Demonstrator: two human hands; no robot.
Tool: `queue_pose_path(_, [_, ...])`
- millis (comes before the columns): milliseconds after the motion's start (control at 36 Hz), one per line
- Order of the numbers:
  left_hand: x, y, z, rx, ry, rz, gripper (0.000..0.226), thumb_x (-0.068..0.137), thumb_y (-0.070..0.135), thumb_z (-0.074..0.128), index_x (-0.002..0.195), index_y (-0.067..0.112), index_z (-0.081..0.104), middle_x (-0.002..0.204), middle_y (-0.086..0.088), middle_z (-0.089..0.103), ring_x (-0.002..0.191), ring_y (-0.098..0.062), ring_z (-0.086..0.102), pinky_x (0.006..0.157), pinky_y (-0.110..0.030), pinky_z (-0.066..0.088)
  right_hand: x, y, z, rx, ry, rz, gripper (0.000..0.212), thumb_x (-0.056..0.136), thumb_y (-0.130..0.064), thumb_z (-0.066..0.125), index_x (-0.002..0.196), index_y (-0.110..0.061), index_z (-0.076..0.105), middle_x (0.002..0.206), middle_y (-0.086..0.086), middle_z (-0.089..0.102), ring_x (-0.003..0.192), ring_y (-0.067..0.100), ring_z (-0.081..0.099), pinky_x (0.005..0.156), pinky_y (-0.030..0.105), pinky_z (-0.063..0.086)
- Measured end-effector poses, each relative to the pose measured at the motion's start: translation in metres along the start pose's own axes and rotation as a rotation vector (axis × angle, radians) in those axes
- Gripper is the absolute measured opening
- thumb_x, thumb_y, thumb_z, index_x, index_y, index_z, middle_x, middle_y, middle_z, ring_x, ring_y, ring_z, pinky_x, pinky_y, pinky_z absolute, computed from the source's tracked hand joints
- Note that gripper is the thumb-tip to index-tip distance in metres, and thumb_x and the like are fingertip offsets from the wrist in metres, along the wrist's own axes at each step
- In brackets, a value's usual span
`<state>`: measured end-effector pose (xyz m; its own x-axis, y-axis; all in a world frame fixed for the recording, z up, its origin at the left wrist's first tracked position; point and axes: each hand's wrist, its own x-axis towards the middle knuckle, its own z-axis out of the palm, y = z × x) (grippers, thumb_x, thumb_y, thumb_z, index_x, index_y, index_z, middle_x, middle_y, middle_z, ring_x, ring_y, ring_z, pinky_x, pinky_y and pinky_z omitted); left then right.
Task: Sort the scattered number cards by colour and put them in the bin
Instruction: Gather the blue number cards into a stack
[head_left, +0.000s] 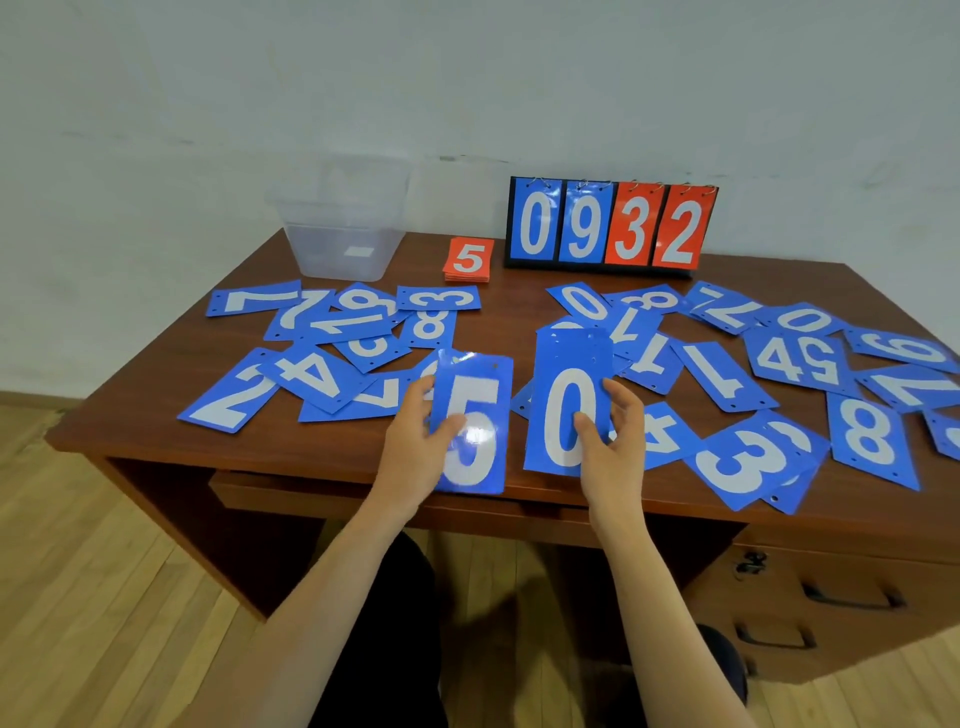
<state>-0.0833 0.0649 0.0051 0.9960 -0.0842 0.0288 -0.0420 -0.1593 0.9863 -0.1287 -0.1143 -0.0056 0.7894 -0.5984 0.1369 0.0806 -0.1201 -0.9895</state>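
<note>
We judge midway — red stack (468, 260) sorted, bin (340, 228) unfilled. Grip: left hand (415, 449) pinches 5 card (475, 410); right hand (610, 447), 0 card (566, 395).

One head-worn view (wide-angle) looks forward and down, close over the desk (498, 322), toward the wall (467, 78).
</note>
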Motion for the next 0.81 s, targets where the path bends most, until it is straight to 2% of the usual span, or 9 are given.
queue_pose_path(111, [0.011, 0.018, 0.005, -0.275, -0.039, -0.160, 0.040, 0.094, 0.013, 0.056, 0.131, 0.023, 0.045, 0.123, -0.003, 0.058, 0.104, -0.020, 0.064, 0.083, -0.042, 0.057, 0.000, 0.002, 0.005, -0.018, -0.049, -0.003, 0.037, 0.097, -0.010, 0.049, 0.128, -0.030, 0.044, 0.133, -0.019, 0.039, 0.124, -0.004, 0.030, 0.068, 0.002, 0.043])
queue_pose_path(194, [0.013, 0.026, 0.016, -0.294, -0.048, -0.152, 0.033, 0.093, 0.011, 0.056, 0.122, 0.023, 0.046, 0.109, 0.003, 0.059, 0.094, -0.015, 0.067, 0.076, -0.037, 0.058, -0.001, 0.001, 0.011, 0.005, -0.069, -0.002, 0.033, 0.099, -0.014, 0.045, 0.126, -0.032, 0.045, 0.136, -0.018, 0.038, 0.132, 0.003, 0.030, 0.083, 0.013, 0.044])
queue_pose_path(278, [0.015, 0.028, 0.027, -0.243, -0.038, -0.110, 0.031, 0.092, 0.012, 0.059, 0.120, 0.020, 0.047, 0.110, -0.004, 0.061, 0.094, -0.014, 0.067, 0.075, -0.035, 0.059, -0.002, -0.001, 0.018, 0.083, -0.085, 0.053, 0.025, 0.100, -0.025, 0.043, 0.120, -0.038, 0.049, 0.133, -0.016, 0.045, 0.126, 0.007, 0.045, 0.087, 0.039, 0.055])
queue_pose_path(361, [0.018, 0.026, 0.034, -0.185, -0.019, -0.046, 0.028, 0.090, 0.012, 0.061, 0.113, 0.020, 0.047, 0.092, 0.002, 0.060, 0.081, -0.005, 0.063, 0.062, -0.015, 0.055, -0.002, -0.007, 0.021, 0.132, -0.097, 0.042, 0.022, 0.096, -0.034, 0.046, 0.118, -0.036, 0.050, 0.123, -0.007, 0.054, 0.111, 0.007, 0.057, 0.070, 0.025, 0.057])
queue_pose_path(444, [0.020, 0.025, 0.042, -0.102, -0.033, -0.004, 0.029, 0.089, 0.016, 0.064, 0.111, 0.021, 0.046, 0.091, 0.005, 0.061, 0.080, -0.004, 0.063, 0.060, -0.013, 0.053, -0.001, -0.009, 0.022, 0.136, -0.125, 0.008, 0.031, 0.091, -0.026, 0.059, 0.120, -0.033, 0.049, 0.120, -0.013, 0.053, 0.109, -0.003, 0.055, 0.063, 0.011, 0.051])
queue_pose_path(556, [0.027, 0.021, 0.044, 0.038, -0.047, 0.068, 0.031, 0.088, 0.020, 0.065, 0.113, 0.019, 0.047, 0.094, 0.007, 0.058, 0.082, -0.003, 0.058, 0.061, -0.006, 0.047, 0.007, -0.003, 0.026, 0.044, -0.104, -0.009, 0.041, 0.088, -0.019, 0.065, 0.120, -0.038, 0.047, 0.128, -0.017, 0.049, 0.122, -0.002, 0.046, 0.084, 0.021, 0.052])
queue_pose_path(694, [0.050, 0.008, 0.025, 0.450, -0.006, 0.165, 0.038, 0.097, 0.026, 0.049, 0.133, 0.013, 0.044, 0.127, 0.002, 0.045, 0.116, -0.011, 0.046, 0.093, -0.020, 0.042, 0.018, 0.001, 0.028, 0.060, -0.025, 0.000, 0.041, 0.092, -0.012, 0.060, 0.126, -0.028, 0.045, 0.113, -0.033, 0.041, 0.104, -0.016, 0.044, 0.066, 0.001, 0.043])
queue_pose_path(750, [0.059, -0.002, 0.013, 0.745, -0.057, 0.226, 0.038, 0.099, 0.023, 0.044, 0.136, 0.011, 0.043, 0.137, -0.002, 0.042, 0.130, -0.017, 0.035, 0.105, -0.027, 0.032, 0.022, 0.005, 0.027, 0.060, 0.005, 0.007, 0.042, 0.091, -0.016, 0.061, 0.127, -0.030, 0.045, 0.120, -0.027, 0.042, 0.118, -0.006, 0.040, 0.081, 0.007, 0.045])
queue_pose_path(806, [0.066, -0.010, 0.005, 1.031, -0.100, 0.266, 0.040, 0.101, 0.023, 0.039, 0.139, 0.011, 0.041, 0.142, -0.003, 0.040, 0.136, -0.020, 0.028, 0.108, -0.030, 0.028, 0.025, 0.008, 0.026, 0.071, 0.020, 0.032, 0.042, 0.091, -0.018, 0.062, 0.127, -0.032, 0.046, 0.130, -0.021, 0.043, 0.130, 0.004, 0.037, 0.097, 0.028, 0.048])
